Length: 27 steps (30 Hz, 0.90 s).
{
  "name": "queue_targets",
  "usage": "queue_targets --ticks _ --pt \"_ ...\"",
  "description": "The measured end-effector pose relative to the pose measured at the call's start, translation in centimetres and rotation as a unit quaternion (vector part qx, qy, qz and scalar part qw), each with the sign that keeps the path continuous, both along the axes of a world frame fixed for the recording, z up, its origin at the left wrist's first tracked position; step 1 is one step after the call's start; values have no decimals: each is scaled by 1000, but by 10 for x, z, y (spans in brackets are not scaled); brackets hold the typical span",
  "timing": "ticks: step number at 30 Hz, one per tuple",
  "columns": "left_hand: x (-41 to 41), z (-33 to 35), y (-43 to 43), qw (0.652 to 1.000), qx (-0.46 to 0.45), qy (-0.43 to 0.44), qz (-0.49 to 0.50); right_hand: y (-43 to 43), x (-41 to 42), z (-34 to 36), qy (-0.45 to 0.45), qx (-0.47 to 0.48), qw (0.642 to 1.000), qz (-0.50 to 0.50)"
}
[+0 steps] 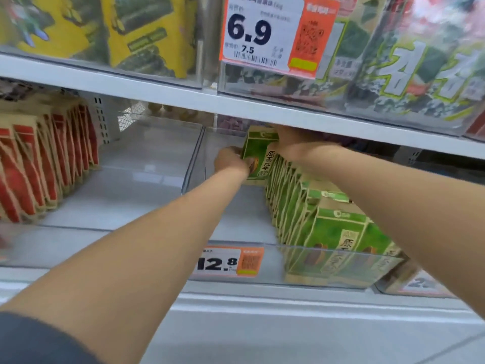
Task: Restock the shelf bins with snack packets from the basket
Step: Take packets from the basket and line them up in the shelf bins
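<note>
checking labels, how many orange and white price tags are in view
3: orange and white paper tag reading 6.9 on the upper clear bin; tag reading 12.8 on the lower clear bin; partly blocked tag at lower right. Others may be hidden.

both bare arms are stretched out forward, nearly straight, wrists close together. the left hand (231, 160) is curled round the side edge of a green packet (258, 156). the right hand (291, 140) is laid over its top, fingers hidden, so that grip can't really be told.
</note>
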State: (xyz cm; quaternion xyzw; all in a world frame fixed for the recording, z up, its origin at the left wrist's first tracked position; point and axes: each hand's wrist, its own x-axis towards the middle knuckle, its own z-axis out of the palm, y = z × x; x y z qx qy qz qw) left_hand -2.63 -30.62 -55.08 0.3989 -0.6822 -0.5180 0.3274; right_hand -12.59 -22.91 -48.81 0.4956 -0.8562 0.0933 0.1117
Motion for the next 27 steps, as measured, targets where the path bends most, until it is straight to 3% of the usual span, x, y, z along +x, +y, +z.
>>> queue_targets --ticks 8,13,23,27 --pt "-17 -31 -5 998 56 16 38 -33 -33 -16 30 -4 999 45" --pt "-20 -35 -2 998 35 10 42 -34 -34 -9 74 -11 996 53" --pt "-16 -31 5 998 26 41 25 -49 -46 -10 7 -11 999 35" --pt "-13 -31 6 998 34 49 -17 -51 -55 -16 26 8 1000 -4"
